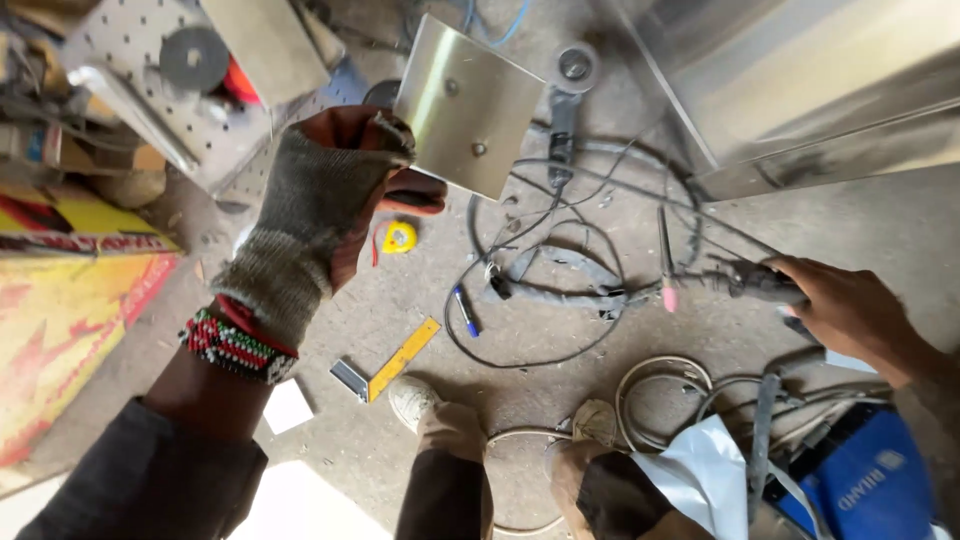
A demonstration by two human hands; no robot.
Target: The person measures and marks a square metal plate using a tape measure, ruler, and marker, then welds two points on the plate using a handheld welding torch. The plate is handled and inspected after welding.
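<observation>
L hand (330, 190) gripping plate; R hand (850, 310) gripping torch handle.

L hand, in a frayed grey-olive knit fingerless glove w/ beaded wristband, is pinching the lower-left edge of a flat, roughly square brushed-steel plate (468, 105), thumb on front; plate is being held up in air, tilted, smooth face w/ two small dot marks toward camera, top corner pointing up-left, free edge slanting down to the right. R hand, bare, is closing round the dark cylindrical welding torch handle (745, 280); torch's long axis is running approx. horizontal, tip pointing left over the concrete floor (880, 230). Grey cables (560, 270) are looping between. Yellow tape measure (399, 237) and yellow try square (390, 365) are lying on floor below plate.
</observation>
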